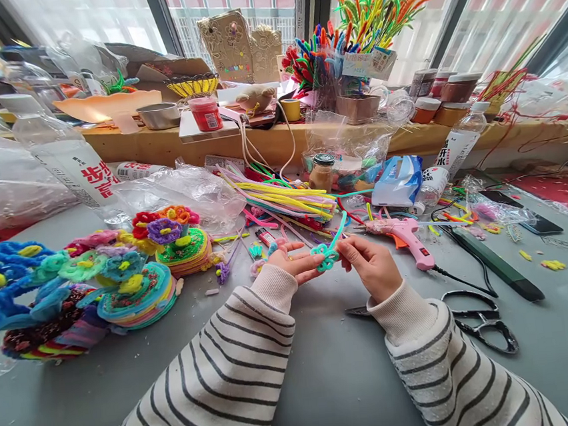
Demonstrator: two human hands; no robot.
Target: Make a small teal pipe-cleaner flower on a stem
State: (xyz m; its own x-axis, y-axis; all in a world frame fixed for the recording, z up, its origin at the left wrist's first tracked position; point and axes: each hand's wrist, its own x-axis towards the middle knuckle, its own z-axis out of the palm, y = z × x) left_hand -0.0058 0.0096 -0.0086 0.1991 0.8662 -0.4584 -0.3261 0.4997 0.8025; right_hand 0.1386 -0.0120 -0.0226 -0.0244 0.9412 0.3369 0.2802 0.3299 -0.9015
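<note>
A small turquoise pipe-cleaner flower (324, 257) with looped petals and one straight end pointing up lies across the fingertips of my left hand (295, 261). That hand is palm up, its thumb pressed on the loops. My right hand (372, 265) pinches the flower's right side between thumb and fingers, next to the straight end. Right of my right hand lies a pink glue gun (404, 236). Black-handled scissors (483, 328) rest partly under my right sleeve. Behind my hands is a pile of yellow, pink and white pipe cleaners (287, 196).
Finished pipe-cleaner flowers on round bases (139, 297) stand at the left. A dark green bar (500, 269) and a black cable lie at the right. Behind are a lidded jar (322, 172), plastic bottles (64, 150), plastic bags and a cluttered ledge (167, 144).
</note>
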